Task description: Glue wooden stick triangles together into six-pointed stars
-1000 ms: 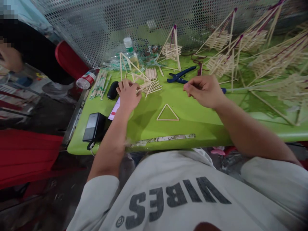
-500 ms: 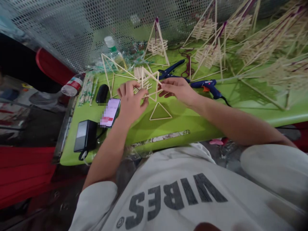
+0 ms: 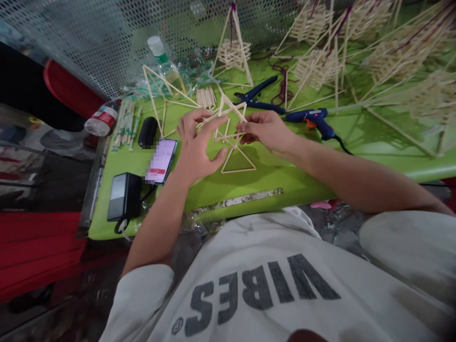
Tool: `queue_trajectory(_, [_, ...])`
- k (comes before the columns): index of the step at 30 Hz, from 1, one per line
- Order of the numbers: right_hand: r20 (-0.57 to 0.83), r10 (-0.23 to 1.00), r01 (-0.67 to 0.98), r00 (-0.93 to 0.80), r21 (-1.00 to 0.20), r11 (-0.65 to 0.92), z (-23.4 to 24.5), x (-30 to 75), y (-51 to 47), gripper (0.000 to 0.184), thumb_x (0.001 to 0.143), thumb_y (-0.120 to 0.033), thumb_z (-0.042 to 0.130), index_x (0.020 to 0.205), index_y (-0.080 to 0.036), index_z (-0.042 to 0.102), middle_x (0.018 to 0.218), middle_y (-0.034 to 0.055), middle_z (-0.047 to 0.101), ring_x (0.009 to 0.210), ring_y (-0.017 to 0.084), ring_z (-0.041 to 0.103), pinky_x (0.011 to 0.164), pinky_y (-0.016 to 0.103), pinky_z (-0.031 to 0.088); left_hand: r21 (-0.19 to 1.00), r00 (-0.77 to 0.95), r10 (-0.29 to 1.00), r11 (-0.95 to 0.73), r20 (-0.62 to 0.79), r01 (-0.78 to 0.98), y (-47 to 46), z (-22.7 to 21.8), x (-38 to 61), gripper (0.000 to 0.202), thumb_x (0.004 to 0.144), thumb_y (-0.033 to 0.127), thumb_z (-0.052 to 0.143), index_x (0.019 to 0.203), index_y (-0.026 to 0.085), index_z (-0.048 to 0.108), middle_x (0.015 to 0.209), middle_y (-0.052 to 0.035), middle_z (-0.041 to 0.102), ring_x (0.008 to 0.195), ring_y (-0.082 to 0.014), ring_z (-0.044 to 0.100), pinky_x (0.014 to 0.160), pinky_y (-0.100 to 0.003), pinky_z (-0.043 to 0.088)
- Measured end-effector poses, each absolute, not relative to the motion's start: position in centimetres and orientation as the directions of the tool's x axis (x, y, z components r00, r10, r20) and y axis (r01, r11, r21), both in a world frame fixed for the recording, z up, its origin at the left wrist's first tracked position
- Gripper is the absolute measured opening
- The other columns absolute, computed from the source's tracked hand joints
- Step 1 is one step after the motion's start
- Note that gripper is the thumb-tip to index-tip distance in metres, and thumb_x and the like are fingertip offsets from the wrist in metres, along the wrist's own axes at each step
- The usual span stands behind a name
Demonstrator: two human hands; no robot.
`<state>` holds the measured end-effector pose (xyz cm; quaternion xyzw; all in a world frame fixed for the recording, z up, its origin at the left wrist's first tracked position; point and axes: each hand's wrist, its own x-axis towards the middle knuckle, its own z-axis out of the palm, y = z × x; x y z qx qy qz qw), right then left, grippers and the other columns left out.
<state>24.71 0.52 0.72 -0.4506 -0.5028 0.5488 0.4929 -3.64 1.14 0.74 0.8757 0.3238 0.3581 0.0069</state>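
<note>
My right hand [image 3: 265, 130] pinches a frame of thin wooden sticks [image 3: 233, 108], made of crossing triangles, by its right corner. Left of that frame, my left hand [image 3: 197, 149] is open, thumb and fingers spread around its lower left side; whether a fingertip touches it I cannot tell. Just below the held frame, a flat stick triangle [image 3: 238, 170] lies on the green table [image 3: 228, 187]. Behind my hands sits a pile of short sticks [image 3: 205, 98], and loose sticks are partly hidden by my left fingers. A larger open stick frame [image 3: 153, 102] stands beyond my left hand.
A blue glue gun [image 3: 313, 116] with a red light and a blue cutter [image 3: 263, 86] lie at right. Left are a phone [image 3: 162, 164], black case [image 3: 147, 132] and black power device [image 3: 124, 194]. Bottles [image 3: 167, 69] and several finished stick pyramids [image 3: 233, 52] stand behind.
My left thumb and fingers have spread apart, away from the sticks. The frame stays in my right hand and has shifted slightly toward the right, now overlapping the flat triangle's top.
</note>
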Motion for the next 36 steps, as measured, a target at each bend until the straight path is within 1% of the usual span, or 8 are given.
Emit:
queue_trajectory(3, [0.022,0.997,-0.080,-0.080,-0.997,0.015,0.3,24.8,0.8,0.040,0.095,-0.053,0.114,0.088,-0.023,0.088,0.083,0.0039,0.087,0.070,0.015,0.081,0.064,0.026,0.069,0.315,0.393,0.519,-0.821,0.759,0.477,1.4,0.9,-3.7,0.057,0.119,0.069,0.076,0.170,0.046,0.068,0.162,-0.0147,0.065,0.161,-0.0454,0.064,0.141,-0.075,0.056])
queue_trajectory(7, [0.028,0.999,-0.065,-0.045,-0.998,0.025,0.2,25.0,1.0,0.040,0.095,-0.051,0.114,0.087,-0.023,0.088,0.080,0.0033,0.084,0.069,0.015,0.082,0.060,0.026,0.066,0.407,0.078,0.457,-0.847,0.886,0.340,2.7,0.9,-3.7,0.045,0.122,0.079,0.074,0.128,0.037,0.086,0.129,-0.0098,0.072,0.132,-0.0349,0.078,0.129,-0.064,0.065])
queue_trajectory(12, [0.069,0.997,-0.047,-0.033,-0.997,0.068,0.4,25.4,0.8,0.038,0.095,-0.049,0.114,0.091,-0.022,0.088,0.084,0.0041,0.086,0.071,0.016,0.083,0.065,0.028,0.071,0.544,-0.103,0.535,-0.810,0.838,0.217,4.0,1.0,-3.9,0.052,0.115,0.079,0.088,0.098,0.030,0.087,0.095,-0.0038,0.080,0.089,-0.0209,0.077,0.089,-0.040,0.066])
queue_trajectory(15, [0.103,0.994,-0.033,-0.032,-0.994,0.102,0.5,25.7,0.5,0.046,0.092,-0.059,0.117,0.092,-0.023,0.088,0.085,0.0042,0.086,0.071,0.016,0.082,0.065,0.029,0.072,0.618,-0.126,0.605,-0.771,0.786,0.154,4.2,1.1,-4.1,0.058,0.114,0.084,0.087,0.095,0.030,0.087,0.078,-0.0015,0.078,0.066,-0.0159,0.067,0.067,-0.035,0.057])
queue_trajectory(18, [0.149,0.988,-0.027,-0.042,-0.989,0.148,0.4,25.9,0.2,0.049,0.092,-0.063,0.116,0.094,-0.023,0.088,0.086,0.0036,0.085,0.070,0.016,0.082,0.066,0.030,0.074,0.659,-0.138,0.644,-0.735,0.752,0.162,4.3,0.9,-4.5,0.067,0.112,0.092,0.084,0.089,0.029,0.082,0.067,0.0014,0.069,0.058,-0.0145,0.062,0.061,-0.034,0.053])
queue_trajectory(23, [0.201,0.978,-0.020,-0.063,-0.980,0.200,0.0,26.1,-0.1,0.042,0.095,-0.056,0.113,0.098,-0.023,0.088,0.088,0.0030,0.085,0.071,0.017,0.080,0.067,0.031,0.075,0.682,-0.126,0.671,-0.706,0.731,0.192,4.7,0.3,-5.1,0.071,0.106,0.095,0.089,0.084,0.029,0.075,0.070,0.0013,0.070,0.061,-0.0147,0.067,0.064,-0.033,0.057])
queue_trajectory(31, [0.226,0.974,0.029,-0.025,-0.973,0.227,1.3,26.4,-1.1,0.039,0.097,-0.055,0.111,0.097,-0.025,0.086,0.093,0.0047,0.082,0.079,0.020,0.080,0.080,0.037,0.080,0.722,-0.058,0.742,-0.627,0.668,0.293,5.1,0.0,-5.8,0.023,0.116,0.057,0.091,0.108,0.036,0.091,0.095,0.0000,0.093,0.074,-0.0168,0.082,0.072,-0.036,0.070])
queue_trajectory(36, [0.314,0.949,0.129,0.014,-0.942,0.310,1.6,26.9,-1.5,0.039,0.099,-0.061,0.107,0.096,-0.028,0.086,0.090,0.0053,0.081,0.081,0.024,0.077,0.086,0.046,0.078,0.758,-0.025,0.809,-0.538,0.587,0.370,5.3,-0.4,-6.0,0.021,0.117,0.054,0.089,0.118,0.034,0.084,0.100,-0.0010,0.095,0.078,-0.0185,0.087,0.071,-0.035,0.071])
